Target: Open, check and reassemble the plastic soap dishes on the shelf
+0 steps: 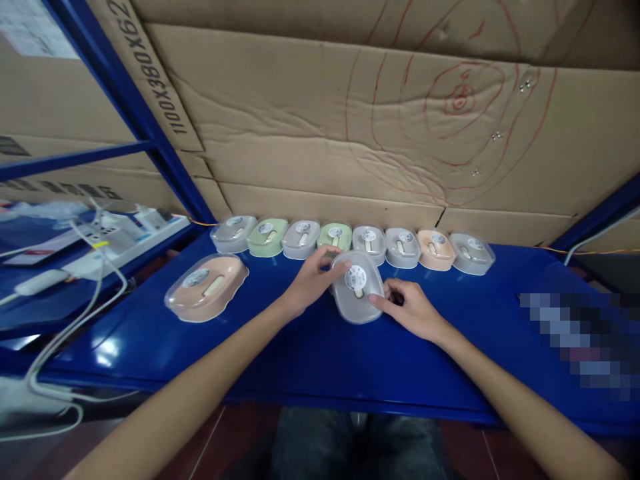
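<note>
Between both hands, a grey plastic container with a translucent lid and a round label (367,303) is tilted up, its top facing me. My left hand (320,277) grips its upper left edge, thumb on the lid near the label. At its right side, my right hand (405,303) holds the edge, with the thumb on the lid and the fingers curled behind. Behind them runs a row of like containers, among them a green one (269,237), a grey one (403,248) and an orange one (437,250). A larger-looking orange container (207,287) sits apart at the left.
The containers stand on a blue table (300,360). Cardboard sheets (280,93) with red drawn rings form the back wall. To the left are a white power strip (145,237) and loose white cables (43,360). Blue metal posts (170,167) frame the sides. A pixelated patch covers the right side.
</note>
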The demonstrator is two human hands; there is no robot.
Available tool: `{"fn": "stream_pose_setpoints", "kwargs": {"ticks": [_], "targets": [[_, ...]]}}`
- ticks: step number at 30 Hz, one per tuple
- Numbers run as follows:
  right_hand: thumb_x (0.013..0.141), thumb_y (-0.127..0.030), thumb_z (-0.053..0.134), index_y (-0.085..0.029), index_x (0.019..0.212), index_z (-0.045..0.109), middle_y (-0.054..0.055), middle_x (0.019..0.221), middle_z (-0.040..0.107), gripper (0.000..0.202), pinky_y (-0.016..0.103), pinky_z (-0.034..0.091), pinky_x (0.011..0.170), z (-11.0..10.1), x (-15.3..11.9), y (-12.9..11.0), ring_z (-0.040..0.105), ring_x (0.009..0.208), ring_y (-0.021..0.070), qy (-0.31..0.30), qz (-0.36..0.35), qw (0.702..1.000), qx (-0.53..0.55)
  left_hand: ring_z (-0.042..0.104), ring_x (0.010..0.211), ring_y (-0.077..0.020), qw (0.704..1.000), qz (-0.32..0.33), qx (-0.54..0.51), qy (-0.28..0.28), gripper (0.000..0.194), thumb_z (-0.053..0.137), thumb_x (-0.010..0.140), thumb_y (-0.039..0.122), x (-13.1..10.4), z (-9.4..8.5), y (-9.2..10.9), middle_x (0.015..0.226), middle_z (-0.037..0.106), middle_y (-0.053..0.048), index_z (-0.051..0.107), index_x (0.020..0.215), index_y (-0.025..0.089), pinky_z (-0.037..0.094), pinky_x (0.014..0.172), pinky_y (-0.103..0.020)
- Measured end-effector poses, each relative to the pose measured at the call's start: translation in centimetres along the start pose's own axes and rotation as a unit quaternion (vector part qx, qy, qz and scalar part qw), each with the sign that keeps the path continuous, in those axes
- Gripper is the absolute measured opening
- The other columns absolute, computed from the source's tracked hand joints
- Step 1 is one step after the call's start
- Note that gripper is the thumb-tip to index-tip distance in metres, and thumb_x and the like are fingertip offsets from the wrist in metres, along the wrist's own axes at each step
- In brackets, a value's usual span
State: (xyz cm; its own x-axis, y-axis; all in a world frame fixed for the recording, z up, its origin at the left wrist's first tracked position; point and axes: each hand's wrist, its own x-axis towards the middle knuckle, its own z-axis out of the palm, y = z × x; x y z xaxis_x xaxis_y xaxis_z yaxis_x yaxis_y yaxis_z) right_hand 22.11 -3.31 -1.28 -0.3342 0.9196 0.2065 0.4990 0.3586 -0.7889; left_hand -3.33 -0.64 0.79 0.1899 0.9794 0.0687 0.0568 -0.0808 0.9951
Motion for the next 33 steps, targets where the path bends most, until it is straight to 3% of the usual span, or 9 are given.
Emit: {"fn": "stream_pose_setpoints", "kwargs": {"ticks": [3, 7, 12, 16, 18, 21, 26, 29, 33], "targets": [[0.101, -0.075, 0.063, -0.025, 0.066, 0.049, 0.000, 0.067, 0.054, 0.062, 0.036, 0.037, 0.069, 0.2, -0.1, -0.6, 0.050, 0.071, 0.0192, -0.018, -0.016, 0.998, -0.061, 0.057, 0.063, -0.0146, 0.989, 0.035, 0.141, -0.002, 0.044, 0.072, 0.096, 0.060, 0.3, -0.5, -0.4, 0.082, 0.067, 0.001, 0.067, 0.117, 0.022, 0.044, 0.058, -0.028], [0.105, -0.078, 0.051, -0.026, 0.064, 0.047, 0.001, 0.064, 0.054, 0.067, 0.037, 0.037, 0.070, 0.4, -0.3, -1.0, 0.053, 0.074, 0.0219, -0.048, -0.023, 0.993, -0.101, 0.062, 0.073, -0.0178, 0.945, 0.124, 0.303, -0.007, 0.040, 0.059, 0.105, 0.057, 0.5, -1.0, -0.8, 0.082, 0.069, -0.001, 0.076, 0.103, 0.021, 0.045, 0.069, -0.032], [0.111, -0.076, 0.041, -0.026, 0.063, 0.045, 0.003, 0.064, 0.057, 0.070, 0.041, 0.037, 0.079, 0.4, -0.4, -0.9, 0.051, 0.074, 0.0235, -0.074, -0.063, 0.981, -0.169, 0.069, 0.086, -0.0217, 0.920, 0.151, 0.362, -0.026, 0.038, 0.057, 0.108, 0.049, 0.6, -0.9, -1.1, 0.095, 0.077, -0.006, 0.078, 0.096, 0.020, 0.050, 0.079, -0.037], [0.115, -0.072, 0.022, -0.026, 0.063, 0.040, 0.002, 0.063, 0.058, 0.073, 0.042, 0.039, 0.087, 0.3, -0.3, -0.6, 0.052, 0.070, 0.0226, -0.089, -0.076, 0.982, -0.151, 0.071, 0.088, -0.0219, 0.908, 0.186, 0.373, 0.032, 0.033, 0.060, 0.108, 0.049, 0.0, -0.9, -0.4, 0.111, 0.077, -0.009, 0.076, 0.114, 0.019, 0.058, 0.084, -0.040], [0.115, -0.074, 0.016, -0.026, 0.061, 0.043, 0.003, 0.064, 0.060, 0.076, 0.042, 0.040, 0.088, 0.2, -0.2, -0.4, 0.056, 0.071, 0.0231, -0.076, -0.057, 0.988, -0.120, 0.072, 0.103, -0.0258, 0.891, 0.230, 0.388, 0.056, 0.033, 0.061, 0.108, 0.047, -1.0, -0.4, 0.5, 0.120, 0.075, -0.011, 0.073, 0.122, 0.020, 0.060, 0.095, -0.045], [0.112, -0.077, 0.010, -0.026, 0.061, 0.052, 0.003, 0.064, 0.059, 0.084, 0.039, 0.041, 0.081, 0.0, -0.1, -0.1, 0.059, 0.069, 0.0227, -0.042, -0.009, 0.997, -0.067, 0.067, 0.127, -0.0315, 0.850, 0.296, 0.435, 0.019, 0.032, 0.059, 0.110, 0.043, -3.8, 1.2, 1.6, 0.130, 0.073, -0.014, 0.071, 0.127, 0.019, 0.056, 0.112, -0.052], [0.111, -0.079, 0.009, -0.025, 0.063, 0.057, 0.002, 0.062, 0.055, 0.087, 0.037, 0.040, 0.076, -0.1, -0.1, 0.5, 0.055, 0.065, 0.0208, -0.022, 0.001, 0.999, -0.041, 0.060, 0.143, -0.0426, 0.768, 0.309, 0.561, -0.020, 0.044, 0.069, 0.103, 0.035, -8.7, 3.2, 1.0, 0.151, 0.066, -0.020, 0.063, 0.142, 0.016, 0.057, 0.113, -0.063], [0.113, -0.077, 0.011, -0.025, 0.065, 0.058, 0.002, 0.064, 0.056, 0.085, 0.037, 0.039, 0.075, 0.0, -0.2, 0.6, 0.056, 0.066, 0.0207, -0.022, -0.002, 0.999, -0.046, 0.057, 0.149, -0.0402, 0.765, 0.300, 0.570, -0.015, 0.050, 0.068, 0.099, 0.026, -10.3, 2.0, 0.4, 0.154, 0.064, -0.020, 0.058, 0.147, 0.016, 0.052, 0.122, -0.062], [0.114, -0.075, 0.011, -0.025, 0.065, 0.059, 0.002, 0.065, 0.057, 0.085, 0.037, 0.040, 0.075, 0.0, -0.2, 0.6, 0.057, 0.067, 0.0211, -0.025, -0.004, 0.998, -0.056, 0.054, 0.154, -0.0417, 0.755, 0.284, 0.590, 0.023, 0.060, 0.072, 0.098, 0.041, -11.3, -1.6, 0.1, 0.162, 0.058, -0.023, 0.053, 0.149, 0.016, 0.045, 0.129, -0.065]]}}
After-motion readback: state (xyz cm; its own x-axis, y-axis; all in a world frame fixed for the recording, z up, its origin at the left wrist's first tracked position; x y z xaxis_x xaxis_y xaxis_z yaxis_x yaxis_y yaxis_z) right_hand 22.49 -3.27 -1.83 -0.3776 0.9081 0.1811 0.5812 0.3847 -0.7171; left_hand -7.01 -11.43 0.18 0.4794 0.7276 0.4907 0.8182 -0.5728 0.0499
